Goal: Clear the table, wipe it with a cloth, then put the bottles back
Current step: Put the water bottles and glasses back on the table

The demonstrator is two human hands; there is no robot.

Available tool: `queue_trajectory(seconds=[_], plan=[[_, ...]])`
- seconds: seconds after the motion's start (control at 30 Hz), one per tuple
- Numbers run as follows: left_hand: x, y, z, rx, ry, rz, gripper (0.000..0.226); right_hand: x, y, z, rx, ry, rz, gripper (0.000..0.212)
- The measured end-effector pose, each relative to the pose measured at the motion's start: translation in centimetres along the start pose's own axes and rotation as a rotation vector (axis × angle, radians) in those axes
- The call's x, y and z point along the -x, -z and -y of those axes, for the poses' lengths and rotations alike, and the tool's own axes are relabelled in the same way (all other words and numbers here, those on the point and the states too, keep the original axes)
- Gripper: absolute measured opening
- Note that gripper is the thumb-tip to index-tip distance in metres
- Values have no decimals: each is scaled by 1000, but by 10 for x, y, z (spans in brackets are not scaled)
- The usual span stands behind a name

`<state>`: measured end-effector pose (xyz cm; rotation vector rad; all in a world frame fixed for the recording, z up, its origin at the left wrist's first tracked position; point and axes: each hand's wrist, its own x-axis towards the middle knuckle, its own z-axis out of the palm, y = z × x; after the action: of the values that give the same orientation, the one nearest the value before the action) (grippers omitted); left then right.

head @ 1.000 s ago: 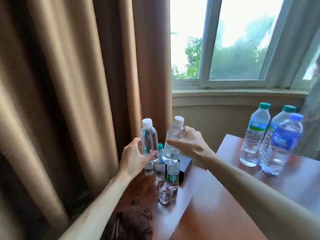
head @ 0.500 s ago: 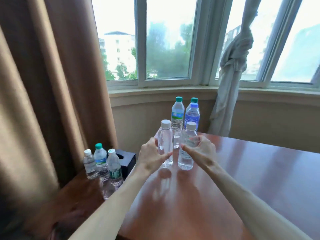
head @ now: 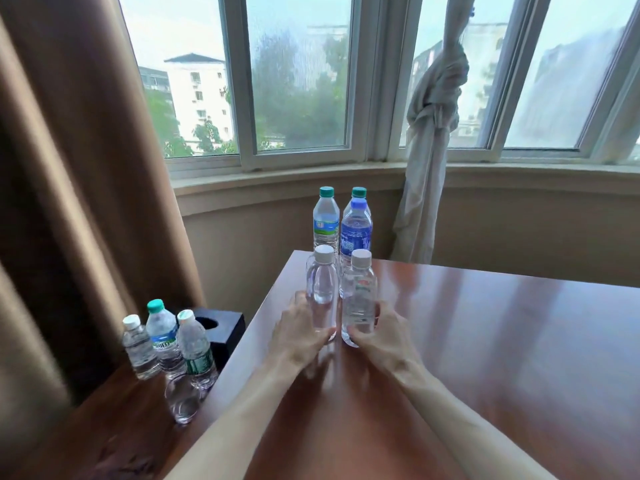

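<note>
Step in hand, by my judgement: returning the bottles to the table [head: 502, 358], the wiping apparently done, though no cloth is in sight. Left to right: on the lower side table [head: 114, 427] stand three bottles yet to be moved, a small white-capped bottle [head: 138, 348], a green-capped bottle [head: 162, 336] and a pale-capped bottle with a green label [head: 195, 348], with one drinking glass [head: 182, 398] in front and one black box [head: 220, 329] behind. On the main table my left hand [head: 299, 336] wraps its fingers round the base of the clear bottle [head: 322, 289]; just beside it my right hand [head: 382, 332] grasps the base of the red-labelled bottle [head: 360, 299]. Both bottles stand upright and appear to rest on the wood. Behind them, at the far edge, three more: one with a green cap [head: 325, 220], a second green cap [head: 358, 192] mostly hidden, and one blue-labelled bottle [head: 356, 233]. Count: eight bottles, five on the table, three off. The next move calls for letting go of both without tipping them, then reaching left for the remaining three
</note>
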<state>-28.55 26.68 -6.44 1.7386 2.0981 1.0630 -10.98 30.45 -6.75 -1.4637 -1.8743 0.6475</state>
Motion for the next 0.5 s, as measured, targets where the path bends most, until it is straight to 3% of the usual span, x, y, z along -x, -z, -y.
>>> queue_trajectory(seconds=[0.27,0.5], plan=[[-35,-3,20,13,0,-55,56,-28,-21,5,-30,-5,-46,59],[-53,-12,34,-23,-81,-43,59,-42,-34,3,49,-2,-50,57]])
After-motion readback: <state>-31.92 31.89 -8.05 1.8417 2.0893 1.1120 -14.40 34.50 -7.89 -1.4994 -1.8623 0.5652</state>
